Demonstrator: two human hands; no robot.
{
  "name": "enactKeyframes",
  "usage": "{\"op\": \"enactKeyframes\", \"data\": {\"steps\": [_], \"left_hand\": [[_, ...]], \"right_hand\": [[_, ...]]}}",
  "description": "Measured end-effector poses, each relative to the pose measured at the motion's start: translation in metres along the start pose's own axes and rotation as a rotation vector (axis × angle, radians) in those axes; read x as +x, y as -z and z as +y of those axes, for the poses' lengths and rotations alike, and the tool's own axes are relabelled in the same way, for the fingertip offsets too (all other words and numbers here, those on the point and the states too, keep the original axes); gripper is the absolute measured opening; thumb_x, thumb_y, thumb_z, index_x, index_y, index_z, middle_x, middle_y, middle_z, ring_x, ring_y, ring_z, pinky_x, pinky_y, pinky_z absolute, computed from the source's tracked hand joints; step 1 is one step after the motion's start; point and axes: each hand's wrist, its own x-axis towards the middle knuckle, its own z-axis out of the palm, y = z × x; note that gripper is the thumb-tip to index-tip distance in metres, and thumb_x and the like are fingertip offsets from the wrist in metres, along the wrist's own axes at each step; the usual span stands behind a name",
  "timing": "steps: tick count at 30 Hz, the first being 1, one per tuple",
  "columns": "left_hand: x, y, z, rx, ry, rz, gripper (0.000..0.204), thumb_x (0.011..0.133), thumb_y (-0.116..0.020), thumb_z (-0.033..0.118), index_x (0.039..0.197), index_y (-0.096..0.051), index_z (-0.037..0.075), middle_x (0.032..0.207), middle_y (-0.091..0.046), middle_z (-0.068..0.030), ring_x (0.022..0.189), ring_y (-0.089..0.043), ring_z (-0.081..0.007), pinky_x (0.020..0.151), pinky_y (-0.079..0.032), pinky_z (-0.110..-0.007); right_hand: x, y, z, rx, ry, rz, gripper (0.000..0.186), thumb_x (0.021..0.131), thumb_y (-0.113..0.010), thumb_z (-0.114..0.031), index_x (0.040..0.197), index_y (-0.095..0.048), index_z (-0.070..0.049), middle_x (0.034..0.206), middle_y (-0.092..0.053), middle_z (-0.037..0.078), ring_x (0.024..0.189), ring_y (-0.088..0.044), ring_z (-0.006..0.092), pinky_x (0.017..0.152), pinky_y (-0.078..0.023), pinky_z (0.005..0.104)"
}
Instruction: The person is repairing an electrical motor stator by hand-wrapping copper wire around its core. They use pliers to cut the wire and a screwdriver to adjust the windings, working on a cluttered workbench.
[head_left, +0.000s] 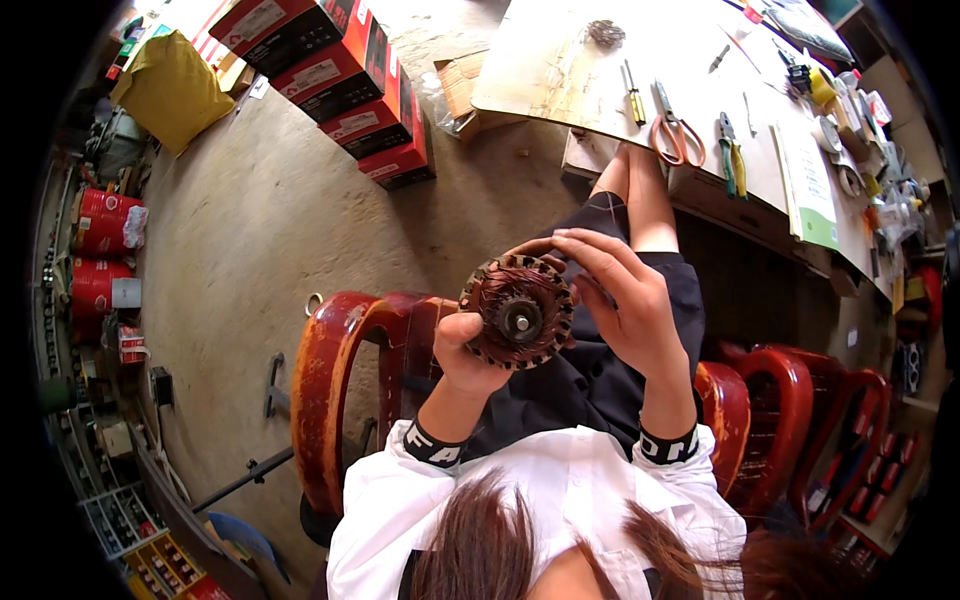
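Note:
A motor armature [490,345] with reddish-brown copper windings, a slotted rim and a bright shaft end sits above my lap, its end facing up. My left hand [468,362] is closed around its left side, thumb on the near left rim and the other fingers mostly hidden behind it. At the upper right rim is my right hand [632,305], fingers long and bent over the edge, thumb close to the windings. Whether anything small lies between those fingertips cannot be made out.
Ahead right stands a white-topped table [560,75] with a wire coil [605,35], screwdriver [634,95], orange-handled scissors [677,135] and pliers [732,160]. Stacked red-and-black boxes [390,150] stand ahead left. Red wooden chair arms [325,400] flank me; shelves line the left wall.

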Motion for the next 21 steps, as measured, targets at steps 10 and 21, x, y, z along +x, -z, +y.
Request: {"op": "enactKeyframes", "data": {"steps": [10, 21], "left_hand": [[0.003, -0.011, 0.002, 0.179, 0.021, -0.039, 0.11, 0.065, -0.073, 0.035, 0.151, -0.017, -0.003, 0.147, -0.035, -0.0207, 0.119, -0.057, -0.0292, 0.096, -0.052, -0.037], [-0.001, -0.006, -0.014, 0.223, 0.258, -0.018, 0.1, 0.064, -0.072, 0.03, 0.145, -0.028, -0.008, 0.142, -0.041, -0.0252, 0.118, -0.059, -0.0304, 0.098, -0.052, -0.038]], "right_hand": [[0.011, 0.014, 0.004, -0.261, 0.131, -0.004, 0.013, 0.074, -0.076, -0.004, 0.085, -0.069, -0.003, 0.073, -0.053, 0.008, 0.071, -0.054, 0.0256, 0.062, -0.045, 0.0354], [0.028, 0.007, -0.003, 0.146, -0.046, 0.163, 0.012, 0.076, -0.076, -0.001, 0.088, -0.073, -0.002, 0.076, -0.053, 0.002, 0.065, -0.053, 0.0105, 0.056, -0.041, 0.0227]]}}
